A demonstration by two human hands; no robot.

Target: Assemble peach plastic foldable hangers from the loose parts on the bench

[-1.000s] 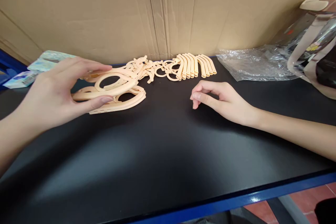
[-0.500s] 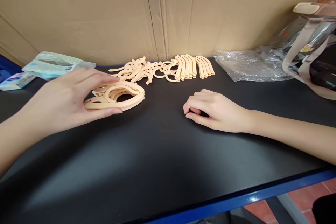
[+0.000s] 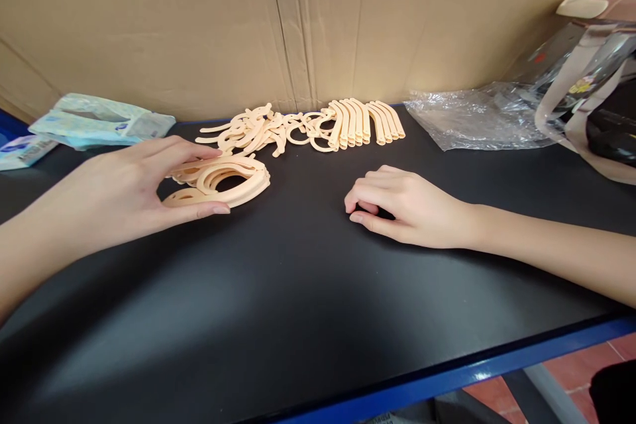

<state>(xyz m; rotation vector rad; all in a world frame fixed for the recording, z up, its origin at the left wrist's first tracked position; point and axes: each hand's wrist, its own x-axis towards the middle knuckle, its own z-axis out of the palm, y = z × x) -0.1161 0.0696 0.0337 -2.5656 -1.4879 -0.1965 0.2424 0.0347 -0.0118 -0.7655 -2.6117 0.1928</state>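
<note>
My left hand [image 3: 124, 195] rests on the black table [image 3: 308, 318], thumb and fingers closed around a small stack of peach plastic curved frames [image 3: 233, 182] lying flat. My right hand [image 3: 402, 205] lies on the table to the right, fingers curled under, with nothing visible in them. Behind the stack is a loose heap of peach plastic rings and hooks [image 3: 258, 129]. Next to the heap stands a neat row of curved peach strips [image 3: 362, 122].
A cardboard wall [image 3: 298, 20] closes the back. Crumpled clear plastic bags [image 3: 477, 119] lie at the back right, with clear visor shields [image 3: 591, 73] at the far right. Light blue packets [image 3: 94, 120] sit at the back left. The table's blue front edge [image 3: 472, 377] runs lower right.
My left hand has lowered the stack of peach frames onto the table and drawn it slightly nearer. My right hand's fingers have curled under and settled on the table.
</note>
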